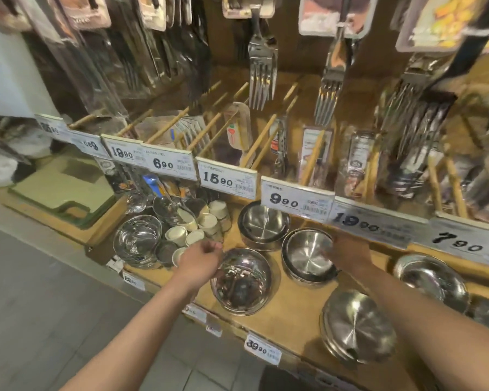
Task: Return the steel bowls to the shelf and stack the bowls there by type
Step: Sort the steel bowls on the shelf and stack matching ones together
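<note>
Several steel bowls stand on the wooden shelf [299, 314]. A shiny mirror-finish bowl [242, 280] sits near the front edge; my left hand [199, 261] touches its left rim with curled fingers. A stack of brushed steel bowls [308, 256] stands to its right, and my right hand [347, 253] grips that stack's right rim. Behind it stands another brushed stack [263, 222]. A flatter brushed stack [359, 325] lies at the front right, and a shiny bowl [432, 280] sits further right. A shiny stack [137, 239] stands at the left.
Small cream ceramic cups [206, 222] crowd the shelf between the left stack and my left hand. Price tags [297, 200] line the upper shelf edge just above the bowls. Forks [261, 80] and packaged cutlery hang overhead. A grey tiled floor [54, 306] lies below left.
</note>
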The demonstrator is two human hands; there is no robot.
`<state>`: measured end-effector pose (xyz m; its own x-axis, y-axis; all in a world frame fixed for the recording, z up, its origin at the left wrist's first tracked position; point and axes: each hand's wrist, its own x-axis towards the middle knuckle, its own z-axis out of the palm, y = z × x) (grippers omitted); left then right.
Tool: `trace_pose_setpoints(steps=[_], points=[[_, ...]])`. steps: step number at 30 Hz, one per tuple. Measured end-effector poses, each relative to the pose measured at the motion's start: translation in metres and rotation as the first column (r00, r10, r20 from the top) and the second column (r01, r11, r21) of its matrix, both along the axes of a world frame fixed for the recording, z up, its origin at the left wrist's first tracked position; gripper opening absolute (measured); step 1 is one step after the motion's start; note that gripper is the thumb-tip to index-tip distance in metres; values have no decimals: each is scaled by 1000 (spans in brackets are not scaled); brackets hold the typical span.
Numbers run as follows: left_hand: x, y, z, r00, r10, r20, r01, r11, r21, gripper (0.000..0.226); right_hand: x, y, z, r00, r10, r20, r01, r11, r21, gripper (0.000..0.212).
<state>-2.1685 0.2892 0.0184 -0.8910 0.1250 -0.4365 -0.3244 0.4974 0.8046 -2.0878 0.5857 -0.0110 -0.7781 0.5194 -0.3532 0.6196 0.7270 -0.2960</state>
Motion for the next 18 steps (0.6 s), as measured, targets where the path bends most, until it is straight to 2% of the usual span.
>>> trace_pose_setpoints(steps=[2,4,7,9,11,14,16,18], points=[[-12,14,-2,999,-42,-33,41,999,-26,9,1,3,3,999,-43,-7,41,992,-120,46],[-25,30,-2,986,-117,-118,105,989,-102,12,4,3,11,993,-113,21,114,941,-319,42],[-45,55,1,961,-218,-169,186,965,-184,13,19,10,18,941,-330,-80,232,797,-557,34],[-56,71,3,930,-301,-209,239,931,-278,17,32,19,22,902,-427,-60,284,692,-664,29],[-65,86,5,882,-411,-230,316,879,-358,19,48,24,33,848,-526,-67,324,614,-719,14],[-77,102,-2,833,-500,-237,377,827,-416,33,74,31,46,776,-603,-185,319,628,-709,10],[-83,110,-9,826,-531,-192,417,803,-426,19,90,36,48,723,-666,-181,348,578,-738,4],[-89,115,-18,845,-516,-141,433,815,-384,4,104,38,50,676,-719,-159,359,511,-781,12]])
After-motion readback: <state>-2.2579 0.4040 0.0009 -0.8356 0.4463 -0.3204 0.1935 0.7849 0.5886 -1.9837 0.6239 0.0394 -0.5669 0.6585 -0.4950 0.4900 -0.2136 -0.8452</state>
